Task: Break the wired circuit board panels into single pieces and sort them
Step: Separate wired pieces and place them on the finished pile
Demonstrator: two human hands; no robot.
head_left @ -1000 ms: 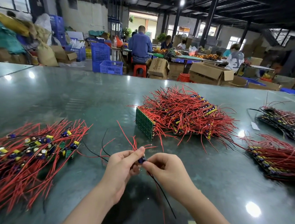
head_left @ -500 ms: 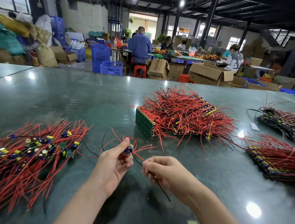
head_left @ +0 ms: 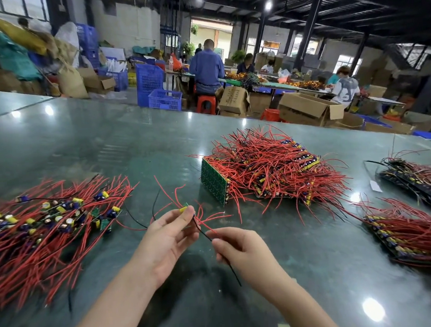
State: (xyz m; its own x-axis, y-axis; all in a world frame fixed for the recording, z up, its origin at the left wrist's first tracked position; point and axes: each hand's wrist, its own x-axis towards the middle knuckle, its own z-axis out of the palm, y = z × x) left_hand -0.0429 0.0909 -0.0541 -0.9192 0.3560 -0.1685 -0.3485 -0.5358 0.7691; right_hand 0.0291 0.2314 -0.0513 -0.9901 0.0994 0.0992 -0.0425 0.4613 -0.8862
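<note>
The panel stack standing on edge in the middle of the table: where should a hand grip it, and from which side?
Grip the panel stack across its bare green board face, coming from the left. Red wires sprout from its right side and would tangle the fingers; the left face is flat and free.

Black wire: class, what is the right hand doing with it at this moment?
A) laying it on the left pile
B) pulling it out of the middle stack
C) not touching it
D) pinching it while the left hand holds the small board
D: the right hand pinches the black wire, which runs up to the small board held in the left hand.
</note>
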